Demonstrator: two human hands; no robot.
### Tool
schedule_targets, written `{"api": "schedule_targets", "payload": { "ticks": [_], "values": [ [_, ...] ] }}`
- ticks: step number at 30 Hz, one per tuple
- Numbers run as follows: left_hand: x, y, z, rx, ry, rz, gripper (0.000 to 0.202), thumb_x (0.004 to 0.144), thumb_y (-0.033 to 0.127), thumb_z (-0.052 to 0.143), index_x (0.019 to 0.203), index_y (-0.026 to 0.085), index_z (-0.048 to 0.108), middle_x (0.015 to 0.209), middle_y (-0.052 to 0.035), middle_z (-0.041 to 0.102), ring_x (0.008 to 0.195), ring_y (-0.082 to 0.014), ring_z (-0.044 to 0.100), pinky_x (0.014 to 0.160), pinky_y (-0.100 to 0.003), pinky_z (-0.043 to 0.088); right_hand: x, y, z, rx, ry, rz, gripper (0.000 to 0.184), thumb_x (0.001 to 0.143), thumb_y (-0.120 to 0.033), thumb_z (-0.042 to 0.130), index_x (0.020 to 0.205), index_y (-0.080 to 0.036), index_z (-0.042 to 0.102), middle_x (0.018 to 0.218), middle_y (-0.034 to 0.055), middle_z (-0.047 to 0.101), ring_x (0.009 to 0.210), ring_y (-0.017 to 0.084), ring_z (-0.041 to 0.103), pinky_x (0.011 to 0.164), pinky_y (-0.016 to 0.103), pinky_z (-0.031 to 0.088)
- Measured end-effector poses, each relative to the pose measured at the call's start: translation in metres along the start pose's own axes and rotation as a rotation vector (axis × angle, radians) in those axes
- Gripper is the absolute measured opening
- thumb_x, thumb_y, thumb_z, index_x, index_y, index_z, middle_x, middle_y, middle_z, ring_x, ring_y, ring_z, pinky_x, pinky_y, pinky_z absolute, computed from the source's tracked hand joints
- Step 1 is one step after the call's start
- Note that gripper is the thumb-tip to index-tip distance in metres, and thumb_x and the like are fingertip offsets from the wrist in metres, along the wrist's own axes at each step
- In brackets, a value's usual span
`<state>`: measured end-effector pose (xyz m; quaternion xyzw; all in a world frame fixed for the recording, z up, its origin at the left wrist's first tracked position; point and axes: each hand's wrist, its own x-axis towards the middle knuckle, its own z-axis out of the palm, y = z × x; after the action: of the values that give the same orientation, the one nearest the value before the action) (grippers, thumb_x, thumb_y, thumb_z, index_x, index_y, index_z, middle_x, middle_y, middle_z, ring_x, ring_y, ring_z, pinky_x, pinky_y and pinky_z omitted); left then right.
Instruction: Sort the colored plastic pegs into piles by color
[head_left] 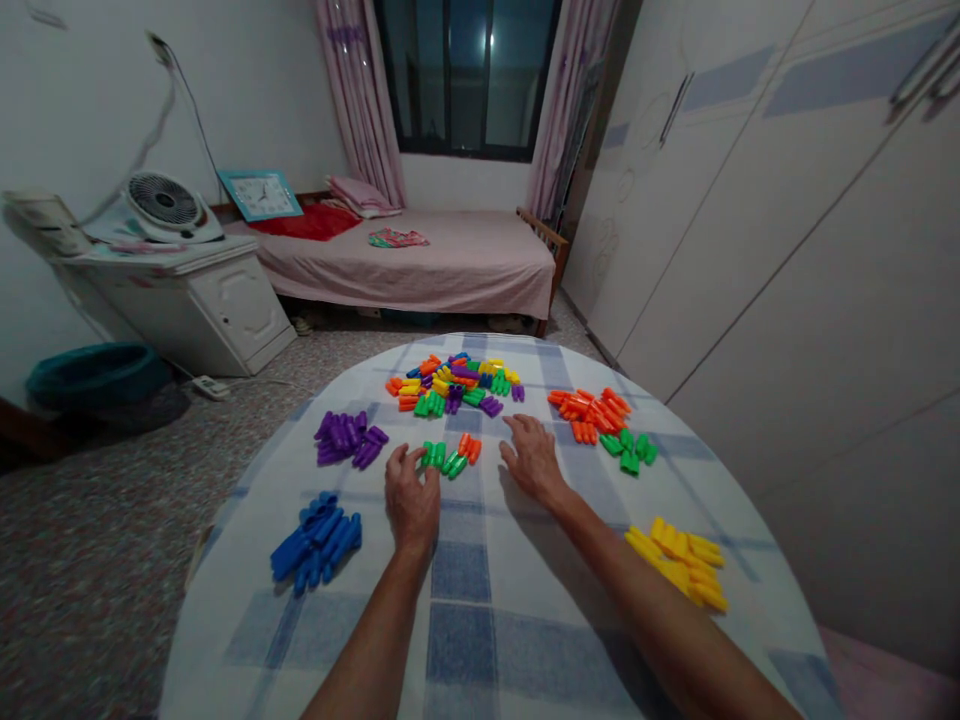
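Left hand (411, 500) curls onto green plastic pegs (435, 456) lying against orange plastic pegs (469, 447) on the checked tablecloth (465, 570); grasp unclear. Right hand (531, 462) rests flat, empty. Risk: a nudge drags orange ones along, or pegs roll.

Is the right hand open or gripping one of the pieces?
Open. The right hand lies palm down on the checked tablecloth, fingers spread, holding nothing.

Seen from my station: left hand (411, 500) and right hand (531, 460) bare; forearms uncovered to frame edge.
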<state>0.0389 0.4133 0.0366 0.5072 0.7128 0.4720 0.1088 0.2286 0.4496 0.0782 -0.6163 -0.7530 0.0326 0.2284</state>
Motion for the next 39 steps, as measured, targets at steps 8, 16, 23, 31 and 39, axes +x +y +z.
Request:
{"api": "schedule_targets", "payload": {
  "ticks": [8, 16, 23, 31, 39],
  "values": [
    [0.000, 0.001, 0.001, -0.005, -0.096, 0.090, 0.044, 0.079, 0.012, 0.046, 0.120, 0.020, 0.061, 0.140, -0.0076, 0.048, 0.130, -0.0236, 0.044, 0.111, -0.041, 0.037, -0.045, -0.050, 0.017, 0.356, -0.022, 0.012, 0.026, 0.086, -0.019, 0.047, 0.110, -0.018, 0.059, 0.102, 0.0052, 0.058, 0.093, 0.016, 0.056, 0.085, 0.027, 0.046],
    [-0.001, 0.000, 0.003, -0.065, -0.236, 0.187, 0.041, 0.083, 0.016, 0.043, 0.119, 0.019, 0.062, 0.129, -0.0077, 0.058, 0.122, -0.0210, 0.052, 0.108, -0.039, 0.040, -0.047, -0.065, 0.035, 0.249, -0.006, 0.025, 0.042, 0.085, -0.025, 0.055, 0.126, -0.019, 0.053, 0.116, 0.0083, 0.054, 0.105, 0.018, 0.053, 0.093, 0.030, 0.044],
    [-0.006, 0.008, -0.002, -0.139, -0.331, 0.162, 0.027, 0.084, 0.023, 0.044, 0.095, 0.018, 0.068, 0.096, -0.0059, 0.069, 0.088, -0.0171, 0.063, 0.085, -0.031, 0.049, -0.048, -0.066, 0.033, 0.165, -0.018, 0.014, 0.052, 0.085, -0.029, 0.055, 0.136, -0.020, 0.045, 0.126, 0.0115, 0.050, 0.111, 0.021, 0.050, 0.094, 0.032, 0.042],
    [-0.007, 0.007, -0.004, -0.194, -0.458, 0.168, 0.026, 0.077, 0.020, 0.045, 0.084, 0.018, 0.070, 0.084, -0.0023, 0.070, 0.079, -0.0144, 0.063, 0.078, -0.026, 0.048, -0.050, -0.062, 0.025, 0.073, -0.068, 0.046, 0.030, 0.091, -0.021, 0.046, 0.119, -0.023, 0.058, 0.108, 0.0071, 0.057, 0.099, 0.019, 0.053, 0.088, 0.028, 0.043],
    [-0.006, 0.002, -0.001, -0.174, -0.447, 0.120, 0.025, 0.076, 0.023, 0.045, 0.082, 0.019, 0.069, 0.083, -0.0025, 0.070, 0.080, -0.0156, 0.065, 0.078, -0.027, 0.048, -0.048, -0.011, -0.045, 0.002, -0.072, 0.118, 0.043, 0.091, -0.016, 0.043, 0.133, -0.020, 0.049, 0.112, 0.0082, 0.055, 0.100, 0.017, 0.054, 0.086, 0.025, 0.042]
  ]
}}
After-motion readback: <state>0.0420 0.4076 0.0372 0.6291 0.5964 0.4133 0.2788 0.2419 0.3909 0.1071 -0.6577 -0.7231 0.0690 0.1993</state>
